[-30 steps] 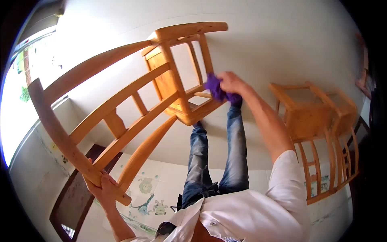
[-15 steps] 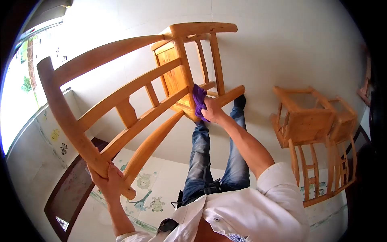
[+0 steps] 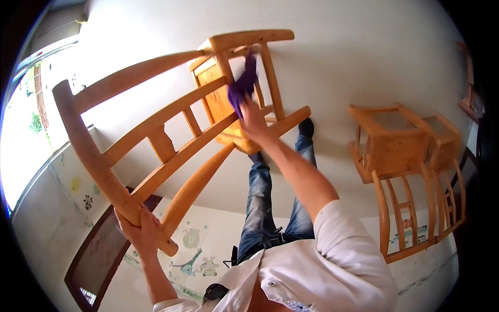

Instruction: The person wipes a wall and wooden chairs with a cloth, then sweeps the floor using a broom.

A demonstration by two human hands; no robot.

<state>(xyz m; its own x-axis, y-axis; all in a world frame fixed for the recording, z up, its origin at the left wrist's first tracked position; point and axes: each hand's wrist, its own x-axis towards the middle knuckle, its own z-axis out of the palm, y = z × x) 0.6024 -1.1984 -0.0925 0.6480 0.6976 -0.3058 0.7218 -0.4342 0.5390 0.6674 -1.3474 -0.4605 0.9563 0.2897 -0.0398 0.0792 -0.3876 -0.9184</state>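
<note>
A wooden chair [image 3: 171,166] is tipped over in front of me, its backrest toward me and its legs pointing away. Wrapped round the top rail of the backrest, at its lower end, is my left hand [image 3: 141,233]. My right hand [image 3: 251,120] grips a purple cloth [image 3: 242,88] against the chair frame, by the back edge of the seat [image 3: 210,87]. One end of the cloth flares upward, slightly blurred. The palm side of my right hand is hidden.
Two more wooden chairs [image 3: 399,151] stand at the right. A dark-framed panel [image 3: 99,255] is at the lower left, near a bright window [image 3: 31,119]. My legs [image 3: 257,192] are just beneath the chair. Part of another wooden piece [image 3: 469,88] shows at the far right.
My right hand has moved up and left along the chair frame with the purple cloth, which now spreads upward. My left hand keeps its hold, and the chair has shifted slightly in view.
</note>
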